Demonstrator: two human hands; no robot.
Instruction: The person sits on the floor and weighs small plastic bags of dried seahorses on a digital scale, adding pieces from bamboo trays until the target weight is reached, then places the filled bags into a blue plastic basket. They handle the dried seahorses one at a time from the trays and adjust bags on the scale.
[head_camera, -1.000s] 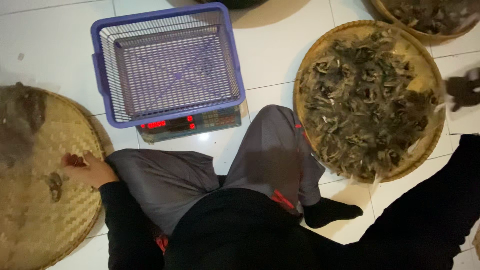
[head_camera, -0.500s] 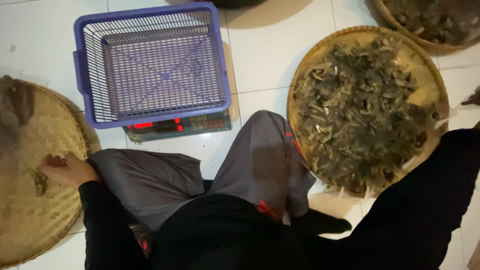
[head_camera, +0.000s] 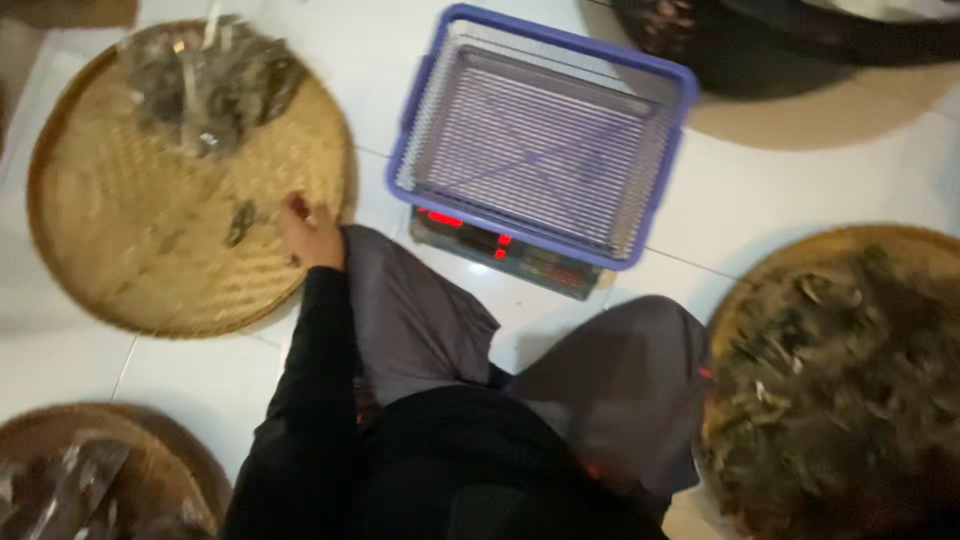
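Left hand (head_camera: 308, 232) on woven tray (head_camera: 120, 270)

Tan woven bamboo tray (head_camera: 120, 260), purple-blue slatted plastic basket (head_camera: 540, 140), red-lit scale display (head_camera: 470, 228), grey trousers (head_camera: 420, 310), black sleeve (head_camera: 310, 400).

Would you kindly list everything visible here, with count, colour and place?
woven tray: one, tan, left, under the hand
dried pieces: a dark pile at that tray's far side, one bit near the hand
basket: one, purple, empty, on the scale
scale: one, red digits lit
second tray: right, heaped with dark pieces
third tray: bottom left
floor: white tiles
left hand: on the tray's edge
right hand: unseen
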